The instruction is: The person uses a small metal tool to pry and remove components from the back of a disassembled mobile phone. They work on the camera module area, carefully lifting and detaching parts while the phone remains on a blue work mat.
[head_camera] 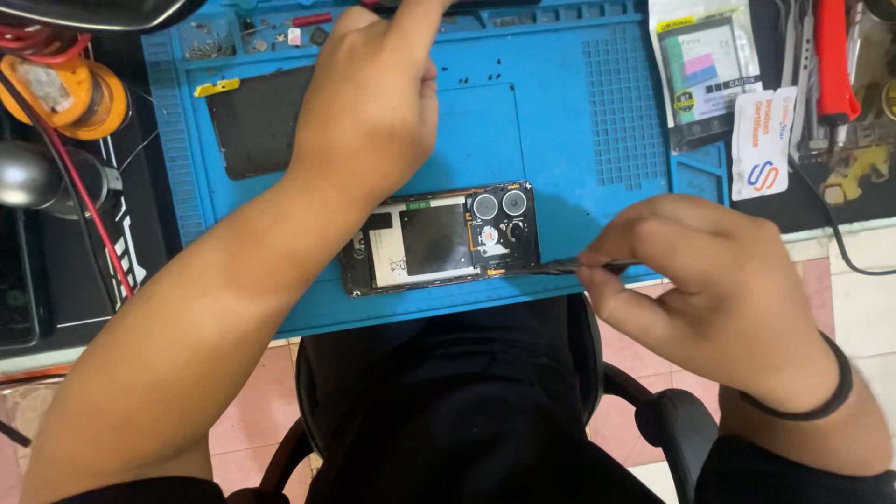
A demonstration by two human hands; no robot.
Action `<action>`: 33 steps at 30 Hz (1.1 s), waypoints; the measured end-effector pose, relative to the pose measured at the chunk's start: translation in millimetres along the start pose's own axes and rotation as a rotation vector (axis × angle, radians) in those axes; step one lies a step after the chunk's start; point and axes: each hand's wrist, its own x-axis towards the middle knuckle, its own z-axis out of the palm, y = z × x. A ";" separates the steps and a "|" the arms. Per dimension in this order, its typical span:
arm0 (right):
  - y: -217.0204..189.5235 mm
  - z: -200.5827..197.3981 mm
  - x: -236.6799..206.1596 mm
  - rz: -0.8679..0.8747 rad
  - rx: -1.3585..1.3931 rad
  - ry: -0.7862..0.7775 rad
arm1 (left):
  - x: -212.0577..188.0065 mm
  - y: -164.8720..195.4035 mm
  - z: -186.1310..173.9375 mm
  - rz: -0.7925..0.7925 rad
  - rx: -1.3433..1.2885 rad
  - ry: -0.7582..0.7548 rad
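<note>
Lying at the far left of the counter, an orange solder-wick spool [65, 93] sits beside the blue repair mat [560, 140]. On the mat a detached black back cover [252, 121] rests near the left hand [373, 103], which reaches to the mat's far tray; whether its fingers pinch anything I cannot tell. The opened smartphone [439, 238] lies at the mat's near edge. Right-hand [709, 280] fingers pinch black tweezers [551, 268], tip at the phone's corner. A packaged battery [705, 70] lies top right

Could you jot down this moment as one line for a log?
right hand: holds thin dark tool, tip at opened phone | left hand: reaching over blue mat to its far edge
</note>
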 end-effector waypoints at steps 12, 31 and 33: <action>-11.3 12.8 18.1 -0.058 -0.063 -0.050 | -17.0 26.0 -26.2 -0.029 -0.099 -0.084; -38.8 8.2 42.4 -0.468 -0.407 -0.342 | -26.6 52.9 -42.7 -0.115 -0.247 -0.589; -43.6 5.7 51.0 -0.532 -0.287 -0.342 | -27.7 52.8 -43.8 -0.127 -0.230 -0.606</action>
